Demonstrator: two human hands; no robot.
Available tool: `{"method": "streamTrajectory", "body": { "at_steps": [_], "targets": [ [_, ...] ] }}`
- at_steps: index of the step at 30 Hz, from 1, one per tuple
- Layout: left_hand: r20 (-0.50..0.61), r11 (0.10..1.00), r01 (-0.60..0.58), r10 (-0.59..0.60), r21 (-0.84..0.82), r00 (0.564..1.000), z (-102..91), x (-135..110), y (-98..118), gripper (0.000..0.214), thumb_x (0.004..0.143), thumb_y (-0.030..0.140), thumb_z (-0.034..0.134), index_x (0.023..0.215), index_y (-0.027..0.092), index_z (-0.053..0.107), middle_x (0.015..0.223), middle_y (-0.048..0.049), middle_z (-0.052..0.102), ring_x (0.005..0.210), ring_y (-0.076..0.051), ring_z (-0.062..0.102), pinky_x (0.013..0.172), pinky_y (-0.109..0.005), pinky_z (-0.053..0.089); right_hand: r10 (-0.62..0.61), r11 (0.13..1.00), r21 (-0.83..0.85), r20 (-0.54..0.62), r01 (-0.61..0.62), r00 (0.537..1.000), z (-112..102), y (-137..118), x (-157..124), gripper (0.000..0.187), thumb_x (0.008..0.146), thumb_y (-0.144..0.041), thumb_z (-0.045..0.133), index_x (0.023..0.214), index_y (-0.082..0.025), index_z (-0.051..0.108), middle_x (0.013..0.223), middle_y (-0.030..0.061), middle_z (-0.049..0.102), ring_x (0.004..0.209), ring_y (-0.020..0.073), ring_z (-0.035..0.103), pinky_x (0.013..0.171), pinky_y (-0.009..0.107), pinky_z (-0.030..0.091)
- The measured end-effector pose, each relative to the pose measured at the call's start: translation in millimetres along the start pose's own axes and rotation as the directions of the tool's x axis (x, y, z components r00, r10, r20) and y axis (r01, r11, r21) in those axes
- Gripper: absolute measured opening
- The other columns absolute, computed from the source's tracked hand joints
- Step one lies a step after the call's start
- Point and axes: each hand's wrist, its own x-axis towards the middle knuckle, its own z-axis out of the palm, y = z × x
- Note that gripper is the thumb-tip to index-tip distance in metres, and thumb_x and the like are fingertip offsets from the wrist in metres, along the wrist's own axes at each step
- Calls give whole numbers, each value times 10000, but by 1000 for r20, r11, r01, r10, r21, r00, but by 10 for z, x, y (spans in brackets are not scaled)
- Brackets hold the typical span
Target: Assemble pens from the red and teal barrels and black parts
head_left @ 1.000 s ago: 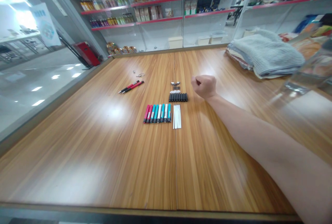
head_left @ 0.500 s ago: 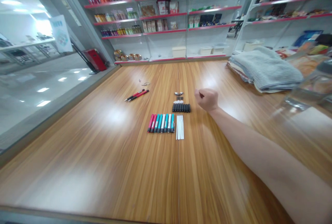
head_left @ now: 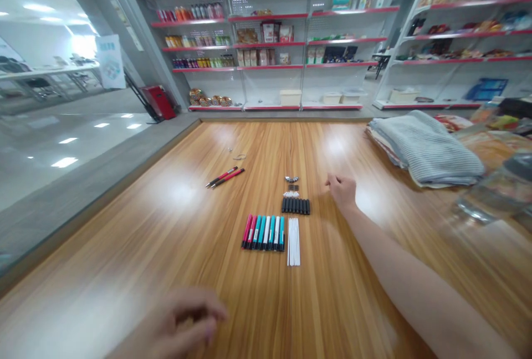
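Both hands well apart: left hand (head_left: 187, 314) low over the near side of the desk (head_left: 341, 303), blurred, thumb and forefinger parted, nothing visibly gripped; right hand (head_left: 341, 188) curled closed just right of the laid-out parts, inside of the fist hidden, so cannot tell about anything within. Judging by the tidy layout, best to lift one piece at a time in a fingertip pinch, without dragging a wrist across the rows. Treat the white rods (head_left: 293, 241), about mid-desk, as likely to roll, taking each by its middle; pick the pen barrels (head_left: 266, 231), side by side just left of the rods, from an outer end. Go slower over the black tubes (head_left: 296, 206), small white pieces (head_left: 291, 194), small dark pieces (head_left: 293, 187) and silver pieces (head_left: 291, 179), set in short rows toward the far edge, probably easy to flick away. Steer clear of the red-and-black pens (head_left: 228, 178), nearer the left edge. Smooth, glossy wood grain underneath, streaked with reflections; folded towels (head_left: 430, 148) by the far edge at right, clear jar (head_left: 490, 193) nearer. Beyond the far edge, red-lipped shelves (head_left: 272, 44) of bottles (head_left: 195, 41) and packets (head_left: 251, 57); past the left edge, shiny floor (head_left: 45, 132) and a red case (head_left: 158, 102)
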Motion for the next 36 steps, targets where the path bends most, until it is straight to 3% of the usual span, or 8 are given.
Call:
{"method": "streamTrajectory", "body": {
  "at_steps": [3, 5, 9, 10, 11, 16, 25, 36],
  "targets": [
    [-228, 992, 47, -20, 113, 973, -193, 808, -515, 245, 902, 342, 504, 1086, 221, 611, 1017, -63, 636, 924, -204, 600, 806, -355, 518, 56, 998, 15, -13, -56, 998, -14, 47, 35, 399, 786, -416, 502, 523, -149, 639, 403, -22, 466, 420, 113, 457, 459, 231, 303],
    [-491, 950, 135, 22, 281, 871, -269, 1352, -849, 400, 842, 364, 556, 1200, 186, 546, 1159, -106, 584, 1095, -263, 524, 948, -435, 437, 73, 997, 16, -13, -72, 997, -27, 50, 30, 401, 779, -429, 507, 521, -150, 634, 410, -20, 477, 426, 113, 461, 456, 228, 312],
    [-727, 815, 466, -82, 345, 682, -302, 2089, -1273, 657, 811, 477, 545, 1353, 133, 401, 1275, -194, 480, 1223, -366, 386, 983, -554, 323, 106, 994, 21, 3, -106, 994, -84, 6, -81, 424, 790, -453, 508, 521, -148, 628, 416, -15, 477, 418, 109, 449, 442, 227, 317],
    [-739, 783, 521, -121, 339, 663, -292, 2182, -1324, 690, 811, 509, 530, 1366, 126, 381, 1285, -209, 465, 1223, -382, 375, 965, -569, 318, 112, 993, 24, 11, -112, 994, -109, -9, -128, 428, 794, -456, 511, 522, -148, 627, 414, -16, 471, 414, 107, 441, 439, 226, 316],
    [-731, 758, 551, -147, 350, 667, -278, 2245, -1360, 706, 811, 534, 518, 1368, 125, 378, 1291, -215, 458, 1221, -391, 369, 953, -573, 316, 116, 993, 29, 21, -117, 993, -136, -24, -180, 428, 797, -457, 517, 521, -148, 625, 412, -19, 462, 410, 103, 433, 436, 226, 315],
    [-580, 714, 502, -163, 489, 798, -207, 2293, -1432, 547, 839, 506, 484, 1278, 180, 513, 1242, -180, 513, 1176, -369, 410, 936, -547, 307, 127, 988, 79, 62, -132, 990, -265, -53, -390, 413, 810, -446, 529, 526, -155, 602, 409, -37, 420, 405, 91, 396, 440, 224, 312],
    [-514, 719, 420, -102, 554, 852, -186, 2277, -1320, 304, 895, 328, 424, 1080, 249, 652, 1070, -115, 619, 1062, -305, 499, 878, -482, 307, 156, 987, -43, 42, -154, 987, -186, -88, -345, 390, 797, -404, 518, 521, -152, 629, 416, -31, 437, 421, 99, 423, 446, 226, 295],
    [-452, 742, 296, 11, 601, 892, -208, 2297, -1341, 265, 883, 389, 484, 1004, 231, 659, 1022, -111, 617, 1033, -296, 504, 891, -475, 295, 43, 995, -94, 130, -31, 991, -192, -113, -354, 424, 822, -420, 505, 508, -156, 615, 413, -31, 407, 413, 97, 389, 448, 229, 277]
  ]
}}
